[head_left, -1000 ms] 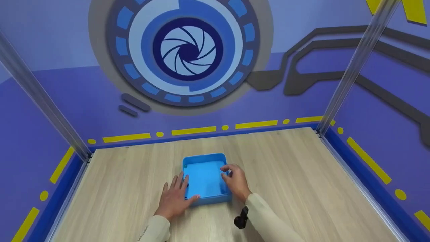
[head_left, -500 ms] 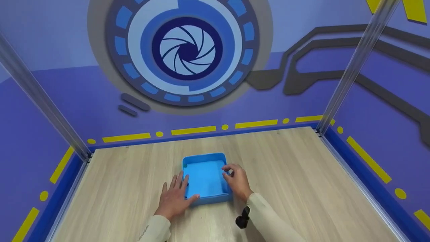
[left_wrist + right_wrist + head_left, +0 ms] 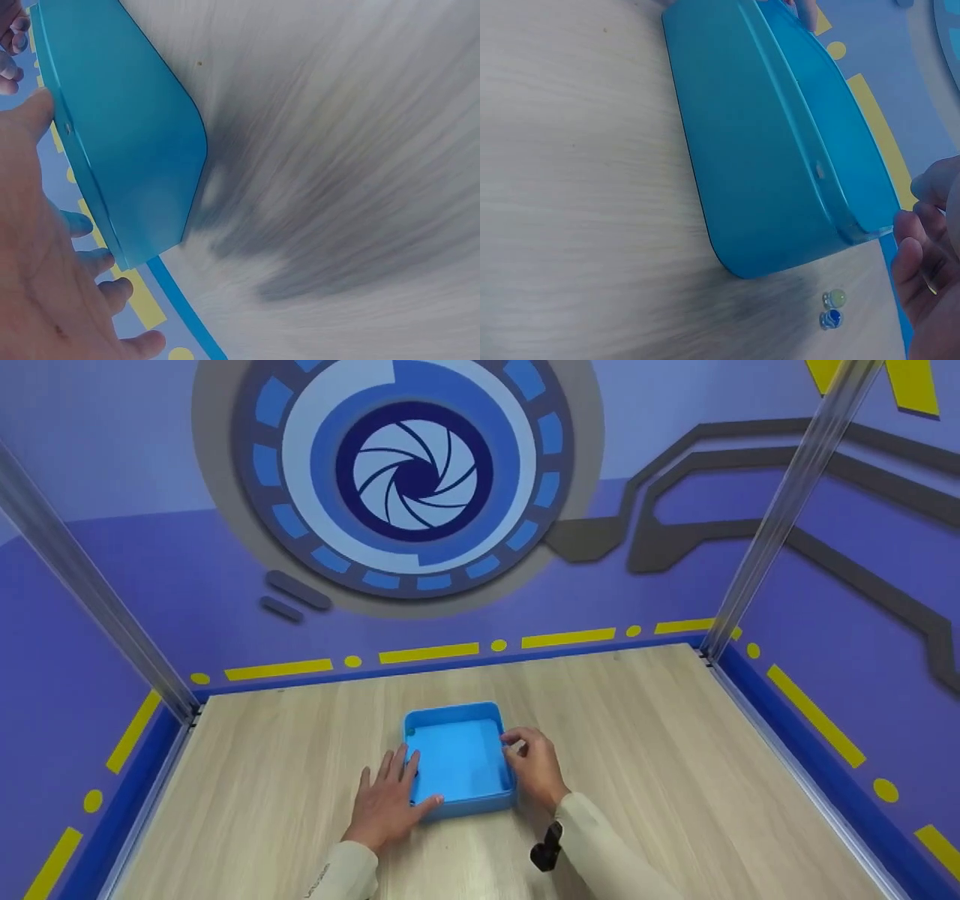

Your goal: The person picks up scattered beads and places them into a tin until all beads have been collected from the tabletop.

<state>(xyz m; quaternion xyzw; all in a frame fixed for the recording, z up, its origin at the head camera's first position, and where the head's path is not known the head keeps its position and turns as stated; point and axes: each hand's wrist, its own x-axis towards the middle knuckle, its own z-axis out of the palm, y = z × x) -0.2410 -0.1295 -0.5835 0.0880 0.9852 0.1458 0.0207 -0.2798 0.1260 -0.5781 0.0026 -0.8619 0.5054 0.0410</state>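
Note:
A blue open-topped box [image 3: 457,761] rests on the wooden table. My left hand [image 3: 390,802] lies spread at its left front corner, fingers over the left rim and thumb over the front. My right hand [image 3: 536,765] is at the right rim, fingers bent and fingertips close together. In the right wrist view a small yellow glint shows among its fingers; whether that is a held thing cannot be made out. A small green marble [image 3: 410,731] shows in the box's back left corner. A yellowish marble [image 3: 834,298] and a blue marble [image 3: 830,319] lie on the table beside the box.
The wooden table [image 3: 637,735] reaches back to a blue and purple printed wall [image 3: 510,607]. Metal posts [image 3: 772,510] stand at its back corners. A black device [image 3: 546,847] sits at my right wrist.
My right hand has moved slightly right, from over the box's inside to its right rim. My left hand and the box keep their places. The head view has shifted a little.

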